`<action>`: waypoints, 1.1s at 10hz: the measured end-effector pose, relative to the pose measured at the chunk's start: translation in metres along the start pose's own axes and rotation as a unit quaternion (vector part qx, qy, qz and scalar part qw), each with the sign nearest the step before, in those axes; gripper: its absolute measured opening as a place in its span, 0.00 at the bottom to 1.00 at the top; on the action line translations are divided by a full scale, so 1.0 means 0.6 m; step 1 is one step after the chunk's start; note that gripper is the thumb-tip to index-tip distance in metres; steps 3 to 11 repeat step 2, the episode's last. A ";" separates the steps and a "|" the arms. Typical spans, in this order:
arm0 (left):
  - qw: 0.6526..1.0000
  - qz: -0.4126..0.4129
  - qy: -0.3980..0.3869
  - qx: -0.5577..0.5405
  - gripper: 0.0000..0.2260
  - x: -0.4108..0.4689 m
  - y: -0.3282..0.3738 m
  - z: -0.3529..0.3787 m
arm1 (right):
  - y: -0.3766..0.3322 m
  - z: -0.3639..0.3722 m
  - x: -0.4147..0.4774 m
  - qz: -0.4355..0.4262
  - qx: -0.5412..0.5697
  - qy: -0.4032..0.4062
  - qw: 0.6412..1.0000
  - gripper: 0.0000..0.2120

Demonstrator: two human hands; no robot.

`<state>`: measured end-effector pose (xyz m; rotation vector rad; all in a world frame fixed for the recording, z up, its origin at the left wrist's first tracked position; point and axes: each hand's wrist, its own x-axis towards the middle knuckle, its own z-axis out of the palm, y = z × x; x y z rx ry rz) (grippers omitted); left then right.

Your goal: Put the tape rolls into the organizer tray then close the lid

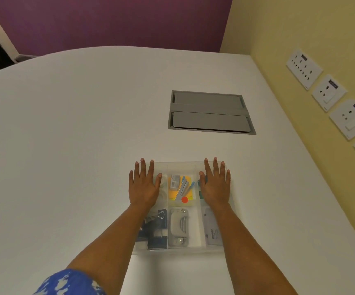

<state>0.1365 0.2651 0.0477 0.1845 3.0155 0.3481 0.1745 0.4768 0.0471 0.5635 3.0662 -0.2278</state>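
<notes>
Seemingly the closing step is in hand. In the head view the left hand (143,186) and right hand (216,185) lie flat on the clear lid (183,166) of the organizer tray (193,250) on the tabletop (76,135). Each grip is spread, fingers straight, pinching nothing. The tape rolls (163,188) show faintly in the far-left compartment. Next, even downward pressure should seat the lid.

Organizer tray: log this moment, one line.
left hand flat on lid | right hand flat on lid | tape rolls inside, far-left | lid on organizer tray
</notes>
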 end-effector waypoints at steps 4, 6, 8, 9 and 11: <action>0.997 0.036 0.026 0.058 0.39 0.000 0.023 -0.047 | -0.029 -0.066 0.005 -0.040 -0.024 0.061 0.997 0.46; 0.997 0.036 0.026 0.058 0.39 0.000 0.023 -0.047 | -0.029 -0.066 0.005 -0.040 -0.024 0.061 0.997 0.46; 0.997 0.036 0.026 0.058 0.39 0.000 0.023 -0.047 | -0.029 -0.066 0.005 -0.040 -0.024 0.061 0.997 0.46; 0.997 0.036 0.026 0.058 0.39 0.000 0.023 -0.047 | -0.029 -0.066 0.005 -0.040 -0.024 0.061 0.997 0.46; 0.997 0.036 0.026 0.058 0.39 0.000 0.023 -0.047 | -0.029 -0.066 0.005 -0.040 -0.024 0.061 0.997 0.46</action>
